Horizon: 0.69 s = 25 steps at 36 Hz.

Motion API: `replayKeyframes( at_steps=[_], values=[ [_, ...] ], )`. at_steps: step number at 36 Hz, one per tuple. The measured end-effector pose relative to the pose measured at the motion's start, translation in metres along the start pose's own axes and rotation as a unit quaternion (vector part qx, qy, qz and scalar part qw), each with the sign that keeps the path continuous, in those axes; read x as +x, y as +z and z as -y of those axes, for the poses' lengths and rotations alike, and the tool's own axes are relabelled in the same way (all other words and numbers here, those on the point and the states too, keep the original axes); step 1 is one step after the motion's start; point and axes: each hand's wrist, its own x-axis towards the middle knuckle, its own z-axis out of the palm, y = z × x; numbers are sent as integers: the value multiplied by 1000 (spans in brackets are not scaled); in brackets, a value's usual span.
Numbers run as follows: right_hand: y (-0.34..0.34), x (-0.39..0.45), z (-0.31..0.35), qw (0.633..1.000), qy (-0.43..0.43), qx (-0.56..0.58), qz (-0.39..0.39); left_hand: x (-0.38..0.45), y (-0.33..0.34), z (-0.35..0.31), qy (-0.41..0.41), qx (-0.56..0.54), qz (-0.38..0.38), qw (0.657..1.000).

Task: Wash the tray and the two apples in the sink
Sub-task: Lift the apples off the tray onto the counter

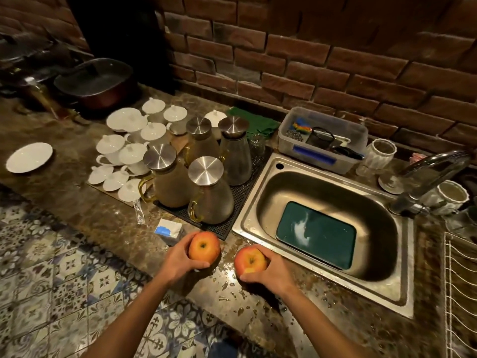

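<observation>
- Left hand (pixel 178 259) cupped round one apple (pixel 204 248); right hand (pixel 271 270) wrapped round the other apple (pixel 249 260). Both held just over the wet bench (pixel 232 301), left of the sink (pixel 402 288).
- Probably firm, round and fairly light; likely slick once wet, so best gripped across the widest part with fingers and thumb opposed.
- Green tray (pixel 316 235) flat on the sink floor, wet-looking and probably stiff; edge grip likely best.
- Fingertips hidden behind the fruit; tap (pixel 433 174) blurred, no water flow discernible.
</observation>
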Motion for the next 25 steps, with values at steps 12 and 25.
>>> replayKeyframes(
  at_steps=[12,25],
  values=[
    [11,8,-4,1000,-4,14,-3,3,-4,6,-18,-28,19,999],
    [12,6,-9,999,-21,32,17,3,-9,-8,-39,16,37,998]
  ],
)
